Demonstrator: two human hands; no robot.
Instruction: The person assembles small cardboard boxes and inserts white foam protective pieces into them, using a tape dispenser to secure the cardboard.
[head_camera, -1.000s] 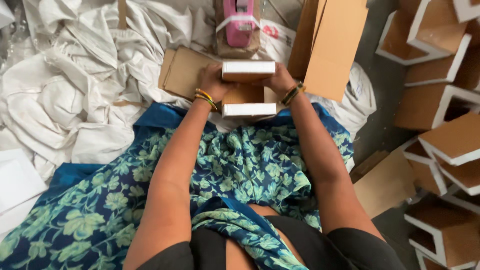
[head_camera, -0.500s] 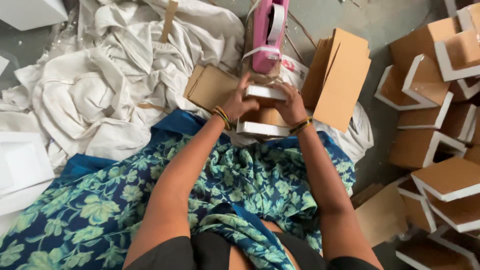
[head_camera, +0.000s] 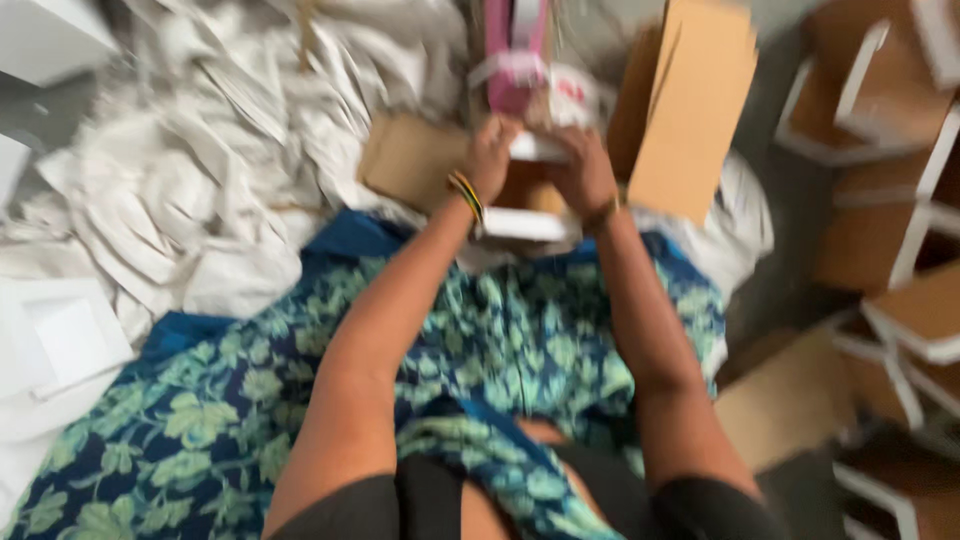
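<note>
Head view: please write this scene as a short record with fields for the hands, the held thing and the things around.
left hand: on the left end of the small white-edged box, bangles on the wrist
right hand: on the right end of the same box
below the box: second white-edged box on the lap
behind: pink tape dispenser
right: upright brown cardboard stack
left: crumpled white paper
sharpness: blurred

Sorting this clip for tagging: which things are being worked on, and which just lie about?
In hand:
left hand
right hand
small white-edged box

Lying about:
pink tape dispenser
flat cardboard sheets
crumpled white cloth
finished boxes
</note>
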